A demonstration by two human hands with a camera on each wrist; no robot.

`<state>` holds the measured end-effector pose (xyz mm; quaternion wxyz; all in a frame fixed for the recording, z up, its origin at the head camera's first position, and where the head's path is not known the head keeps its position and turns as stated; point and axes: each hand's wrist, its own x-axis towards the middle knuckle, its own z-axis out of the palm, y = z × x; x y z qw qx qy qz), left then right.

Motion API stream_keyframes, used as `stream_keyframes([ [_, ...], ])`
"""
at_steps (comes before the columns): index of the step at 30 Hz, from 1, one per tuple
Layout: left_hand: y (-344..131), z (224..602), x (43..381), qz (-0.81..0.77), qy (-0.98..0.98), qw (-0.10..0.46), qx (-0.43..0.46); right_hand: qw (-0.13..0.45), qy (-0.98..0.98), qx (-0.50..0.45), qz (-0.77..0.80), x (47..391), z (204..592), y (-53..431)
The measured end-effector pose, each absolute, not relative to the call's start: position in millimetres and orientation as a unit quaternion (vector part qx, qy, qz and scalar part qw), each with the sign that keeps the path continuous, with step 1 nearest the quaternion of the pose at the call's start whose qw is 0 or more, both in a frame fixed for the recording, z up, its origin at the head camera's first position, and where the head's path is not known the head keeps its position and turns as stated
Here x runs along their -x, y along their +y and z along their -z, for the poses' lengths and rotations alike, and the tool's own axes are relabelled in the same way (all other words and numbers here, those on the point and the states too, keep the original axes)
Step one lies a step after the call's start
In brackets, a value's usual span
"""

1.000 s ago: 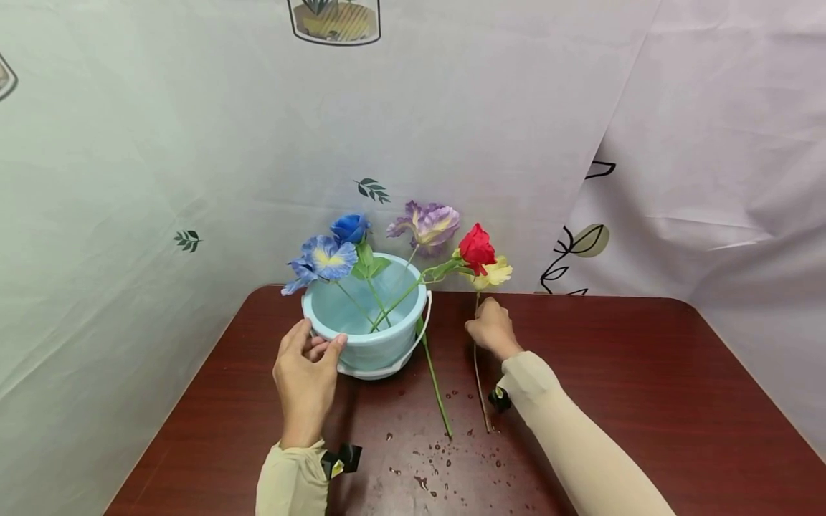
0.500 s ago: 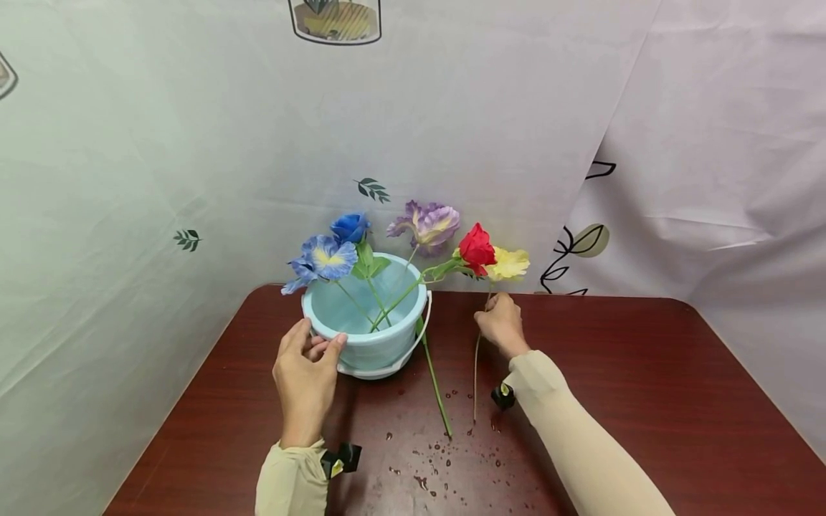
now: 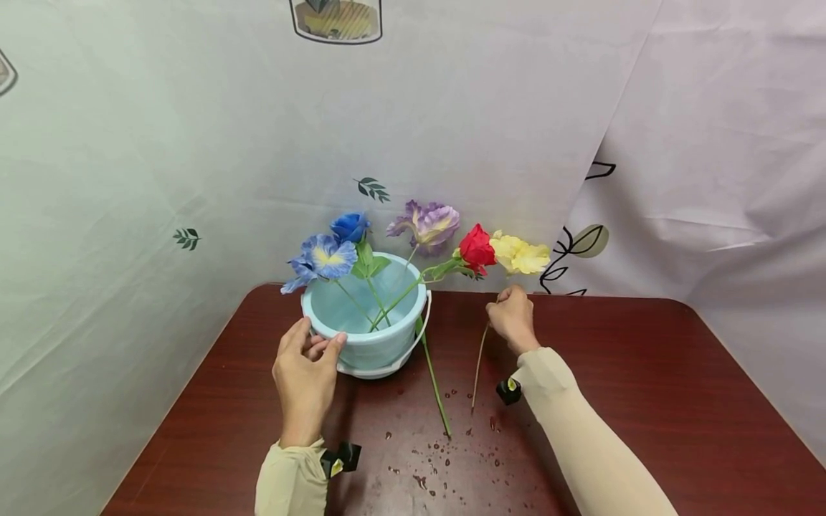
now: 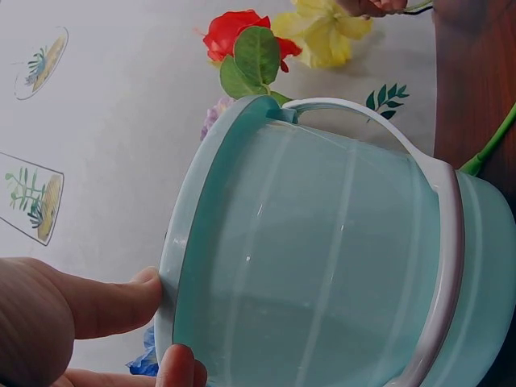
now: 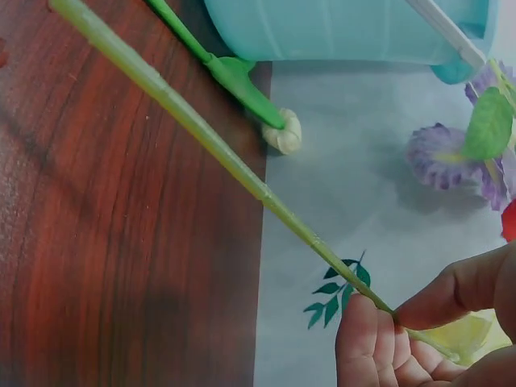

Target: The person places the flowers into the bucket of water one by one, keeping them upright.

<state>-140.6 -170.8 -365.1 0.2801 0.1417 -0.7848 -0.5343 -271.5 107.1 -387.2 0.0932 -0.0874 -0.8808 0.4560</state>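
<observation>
At the near left of a light blue bucket (image 3: 381, 351), my left hand (image 3: 306, 383) pinches the rim between thumb and fingers. My right hand (image 3: 513, 317) grips the stem of a yellow flower (image 3: 521, 254) close below its bloom. That stem slants down toward the table, as the right wrist view also shows its long green-brown length. Standing in the bucket are a blue rose (image 3: 350, 227), a blue-and-yellow iris (image 3: 330, 256), a purple flower (image 3: 426, 223) and a red rose (image 3: 477, 249), which leans out to the right.
Beside the bucket's right side lies a flower with a green stem (image 3: 437, 390); its white head (image 5: 282, 131) shows in the right wrist view. Water drops (image 3: 445, 462) dot the dark red table (image 3: 619, 373) in front. A printed cloth (image 3: 490, 143) hangs behind.
My right hand has moved to the right and slightly back with the yellow flower, whose bloom has come out from behind the red rose. The left hand has stayed on the rim.
</observation>
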Motion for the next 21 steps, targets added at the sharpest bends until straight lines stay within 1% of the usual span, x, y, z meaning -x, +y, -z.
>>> stream_keyframes([
  [12,-171,365,141,0.536,-0.783,0.280,-0.145,0.157,-0.858,0.095,-0.479,272,375,111],
  [21,-171,365,141,0.539,-0.781,0.280,-0.144,0.170,-0.845,0.096,-0.498,270,369,113],
])
